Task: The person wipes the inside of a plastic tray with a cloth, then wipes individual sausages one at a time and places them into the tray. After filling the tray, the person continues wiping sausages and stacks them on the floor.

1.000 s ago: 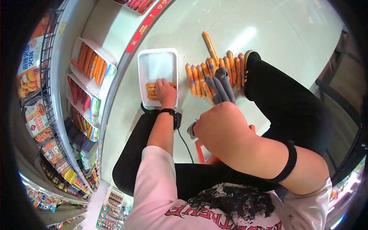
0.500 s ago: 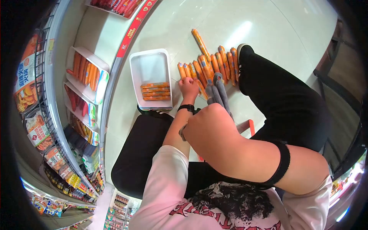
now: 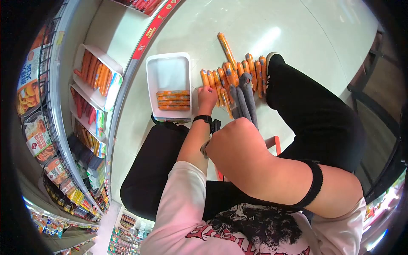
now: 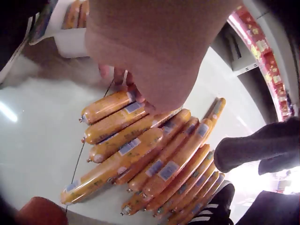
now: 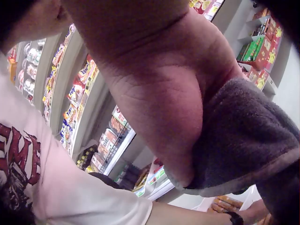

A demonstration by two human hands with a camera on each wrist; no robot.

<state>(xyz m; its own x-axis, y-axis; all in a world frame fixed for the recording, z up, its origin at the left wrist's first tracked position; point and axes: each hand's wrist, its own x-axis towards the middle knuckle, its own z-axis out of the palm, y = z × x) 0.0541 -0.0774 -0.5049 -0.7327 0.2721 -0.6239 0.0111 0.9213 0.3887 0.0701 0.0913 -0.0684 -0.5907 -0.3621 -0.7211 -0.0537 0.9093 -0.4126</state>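
Several sausages in orange wrappers (image 3: 229, 74) lie side by side in a row on the floor. My left hand (image 3: 207, 98) is at the near left end of the row. In the left wrist view its fingers (image 4: 130, 80) curl over the ends of the outermost sausages (image 4: 110, 107), partly hidden by the hand. A white tray (image 3: 168, 76) stands left of the hand, with several sausages (image 3: 173, 100) stacked across its near half. My right hand (image 3: 231, 136) grips a grey cloth (image 5: 248, 136), which hangs in folds over the near side of the row.
Shelving on the left holds more trays of sausages (image 3: 94, 76) behind a red-labelled edge (image 3: 148, 34). One sausage (image 3: 226, 49) lies askew beyond the row. A shoe (image 3: 274, 63) borders the row on the right. A red frame part (image 3: 277, 145) shows beneath the right arm.
My left hand has left the sausages in the tray and moved right to the row on the floor. My right hand keeps the grey cloth, shifted slightly.
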